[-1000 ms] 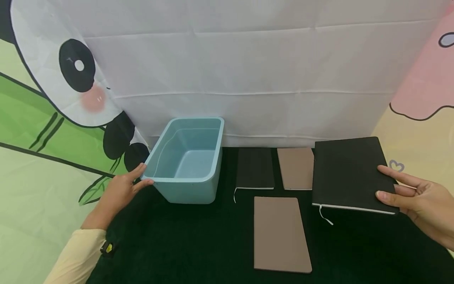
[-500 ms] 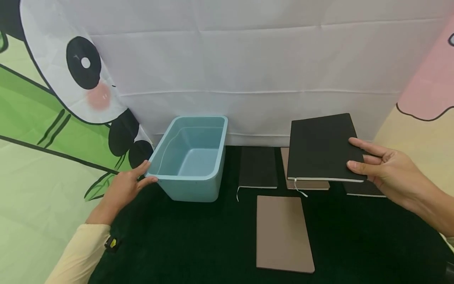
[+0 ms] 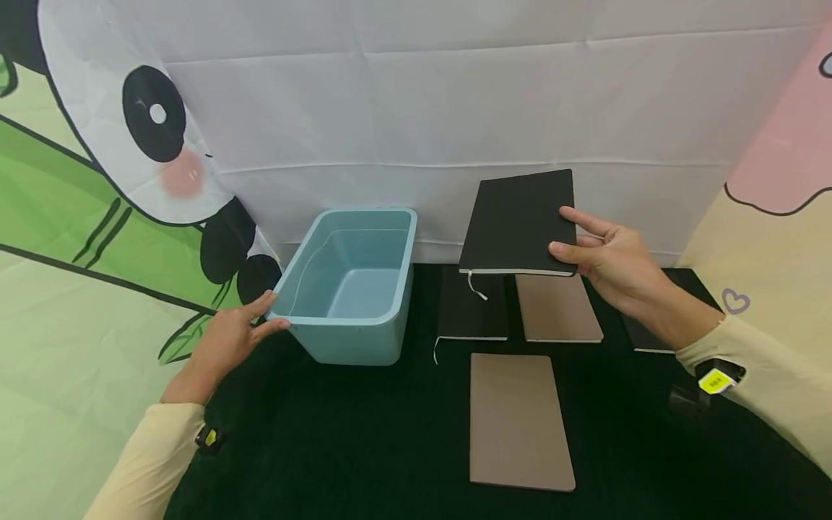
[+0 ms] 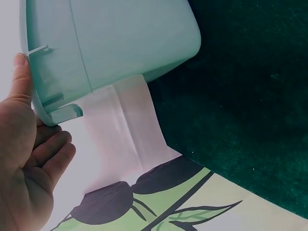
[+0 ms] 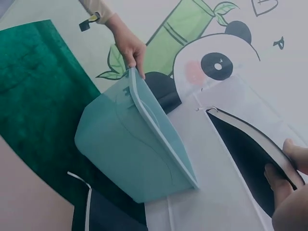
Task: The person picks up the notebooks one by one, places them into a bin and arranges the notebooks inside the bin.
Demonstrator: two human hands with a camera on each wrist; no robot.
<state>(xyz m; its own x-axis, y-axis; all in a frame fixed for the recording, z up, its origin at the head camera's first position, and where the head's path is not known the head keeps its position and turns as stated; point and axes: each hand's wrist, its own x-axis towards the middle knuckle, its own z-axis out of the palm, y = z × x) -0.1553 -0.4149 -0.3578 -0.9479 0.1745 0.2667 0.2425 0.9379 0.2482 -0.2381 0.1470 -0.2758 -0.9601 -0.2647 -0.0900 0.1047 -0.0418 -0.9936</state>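
My right hand [image 3: 627, 274] pinches a black notebook [image 3: 516, 224] at its right edge, thumb on top. The notebook is raised over the table, a white ribbon hanging from its near edge. In the right wrist view the held notebook [image 5: 243, 154] shows edge-on, its pale pages between dark covers. On the left, my left hand [image 3: 224, 343] grips the near-left corner of a light blue plastic bin [image 3: 347, 343]. The left wrist view shows the thumb on the rim and the other fingers [image 4: 50, 147] under it. The inside of the bin holds nothing visible.
On the dark green cloth [image 3: 364, 440] lie another black notebook [image 3: 471, 310] with a ribbon, a small tan notebook [image 3: 559, 307] and a larger tan notebook [image 3: 520, 422]. A further black notebook [image 3: 689, 282] is partly behind the right forearm. A white fabric backdrop [image 3: 422, 130] rises behind.
The right hand has carried the black notebook left and upward, toward the bin, uncovering the small tan notebook and the black one at right. The left hand has stayed on the bin.
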